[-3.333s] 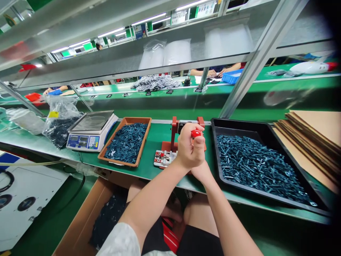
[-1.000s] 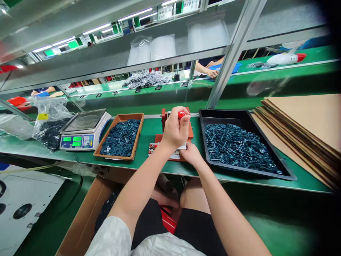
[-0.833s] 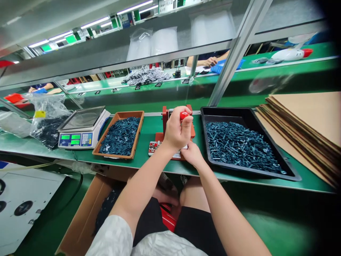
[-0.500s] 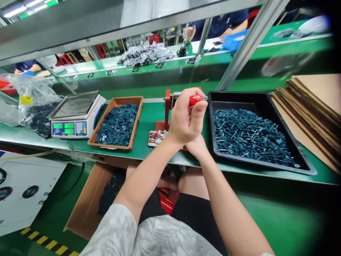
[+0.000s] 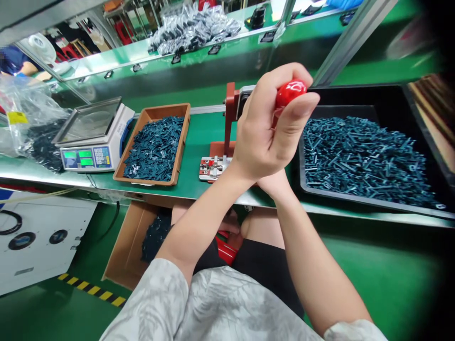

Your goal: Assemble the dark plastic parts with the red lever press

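My left hand (image 5: 266, 137) is closed round the red knob (image 5: 289, 91) of a lever on a small red hand press (image 5: 230, 109) standing on the green bench. My right hand (image 5: 275, 185) reaches in beneath the left one, towards the press base; its fingers are hidden behind my left hand. A metal fixture plate (image 5: 213, 168) lies at the foot of the press. A black tray (image 5: 341, 97) of small dark teal parts (image 5: 362, 151) sits just right of the press. A brown tray (image 5: 167, 108) with the same kind of parts stands to its left.
A weighing scale (image 5: 92, 137) and a clear bag of dark parts (image 5: 28, 128) stand at the far left. A cardboard box (image 5: 124, 246) with dark parts sits on the floor under the bench. Cardboard sheets (image 5: 433, 104) lie at the right. A metal post (image 5: 351, 38) rises behind the black tray.
My left hand has stayed closed on the red knob, which now sits higher and closer in view. The view has tilted down. My right hand has stayed under the left, by the press base.
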